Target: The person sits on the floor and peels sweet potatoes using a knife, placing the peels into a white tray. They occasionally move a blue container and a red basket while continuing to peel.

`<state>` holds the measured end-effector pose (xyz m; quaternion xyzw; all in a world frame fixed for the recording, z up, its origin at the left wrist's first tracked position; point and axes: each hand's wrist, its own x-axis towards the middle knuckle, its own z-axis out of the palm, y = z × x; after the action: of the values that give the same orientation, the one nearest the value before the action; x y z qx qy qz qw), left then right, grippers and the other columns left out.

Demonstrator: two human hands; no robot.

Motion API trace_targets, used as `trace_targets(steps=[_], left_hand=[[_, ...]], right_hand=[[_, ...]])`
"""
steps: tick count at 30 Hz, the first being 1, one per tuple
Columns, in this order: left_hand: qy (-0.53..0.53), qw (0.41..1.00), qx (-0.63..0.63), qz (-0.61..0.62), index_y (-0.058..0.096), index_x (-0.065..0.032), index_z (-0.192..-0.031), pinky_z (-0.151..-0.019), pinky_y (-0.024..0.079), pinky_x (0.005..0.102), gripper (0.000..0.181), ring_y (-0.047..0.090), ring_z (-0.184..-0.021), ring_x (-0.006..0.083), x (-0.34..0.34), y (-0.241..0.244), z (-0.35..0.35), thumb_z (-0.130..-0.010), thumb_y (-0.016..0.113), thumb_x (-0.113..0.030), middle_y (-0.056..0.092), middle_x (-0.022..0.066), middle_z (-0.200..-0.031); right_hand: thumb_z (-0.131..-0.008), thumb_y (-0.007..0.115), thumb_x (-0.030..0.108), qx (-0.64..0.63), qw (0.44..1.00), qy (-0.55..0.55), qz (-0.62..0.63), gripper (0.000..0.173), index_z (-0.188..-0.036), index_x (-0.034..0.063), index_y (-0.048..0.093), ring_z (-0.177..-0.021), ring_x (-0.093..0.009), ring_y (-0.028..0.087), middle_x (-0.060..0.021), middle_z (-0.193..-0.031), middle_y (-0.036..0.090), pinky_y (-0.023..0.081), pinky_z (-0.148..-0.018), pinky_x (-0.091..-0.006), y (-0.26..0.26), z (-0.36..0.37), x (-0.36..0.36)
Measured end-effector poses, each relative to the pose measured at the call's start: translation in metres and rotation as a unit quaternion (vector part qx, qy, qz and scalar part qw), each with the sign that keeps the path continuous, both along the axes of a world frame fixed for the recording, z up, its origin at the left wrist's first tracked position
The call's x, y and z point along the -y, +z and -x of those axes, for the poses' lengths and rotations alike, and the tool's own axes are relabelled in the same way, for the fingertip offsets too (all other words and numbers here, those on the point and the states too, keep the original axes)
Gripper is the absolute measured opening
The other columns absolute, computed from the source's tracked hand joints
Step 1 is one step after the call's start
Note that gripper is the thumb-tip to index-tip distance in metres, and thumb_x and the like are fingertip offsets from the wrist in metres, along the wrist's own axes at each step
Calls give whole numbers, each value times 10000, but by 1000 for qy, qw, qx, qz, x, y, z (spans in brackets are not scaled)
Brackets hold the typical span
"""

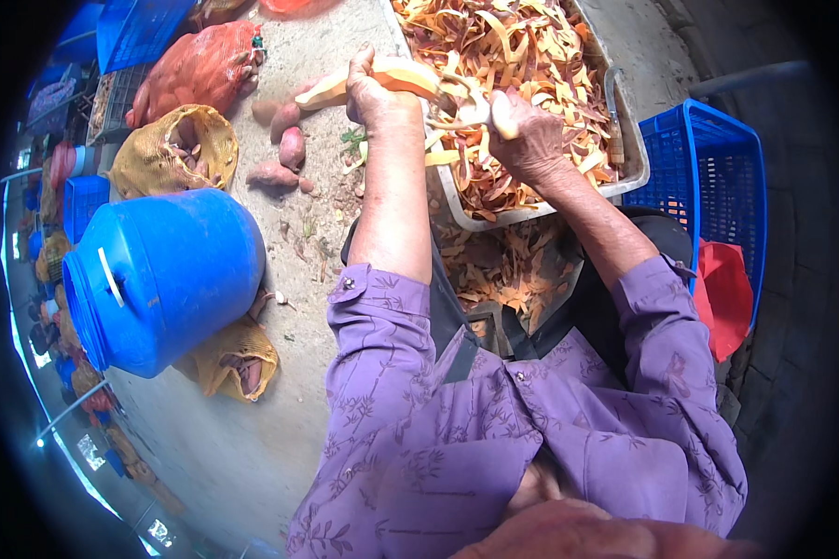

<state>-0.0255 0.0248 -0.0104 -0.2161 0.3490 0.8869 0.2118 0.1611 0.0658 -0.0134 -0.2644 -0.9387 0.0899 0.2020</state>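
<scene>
My left hand (374, 87) is closed around a long sweet potato (409, 74) whose visible surface is mostly peeled to pale orange. My right hand (528, 129) grips a light-coloured peeler (470, 105), its head close to the right end of the sweet potato; whether the blade touches it I cannot tell. Beneath both hands lies a shallow whitish tray (636, 180) heaped with orange and reddish-purple peelings (510, 42). Several unpeeled sweet potatoes (292, 148) lie on the concrete floor left of my left forearm.
A blue plastic barrel (175, 272) lies on its side at left, near yellow mesh sacks (136, 164) and a red mesh sack (192, 70) of sweet potatoes. A blue crate (730, 189) stands right of the tray, with red material (720, 300) beside it. Peelings (514, 265) cover the floor between my legs.
</scene>
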Motion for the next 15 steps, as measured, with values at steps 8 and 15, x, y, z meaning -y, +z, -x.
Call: trace_targets(steps=[8, 15], left_hand=[[52, 998, 11, 35, 471, -50, -979, -791, 481, 389, 345, 567, -842, 240, 14, 16, 5, -717, 670, -154, 549, 66, -879], [68, 996, 48, 22, 434, 52, -1047, -766, 535, 378, 457, 590, -892, 252, 6, 28, -25, -714, 711, -94, 543, 132, -971]], right_hand=[[-738, 643, 211, -15, 999, -40, 22, 189, -733, 94, 495, -549, -271, 577, -84, -608, 540, 435, -473, -390, 12, -21, 0], [-806, 523, 94, -48, 992, 39, -109, 101, -719, 77, 475, -522, -211, 557, -67, -577, 501, 435, -454, -344, -19, -6, -11]])
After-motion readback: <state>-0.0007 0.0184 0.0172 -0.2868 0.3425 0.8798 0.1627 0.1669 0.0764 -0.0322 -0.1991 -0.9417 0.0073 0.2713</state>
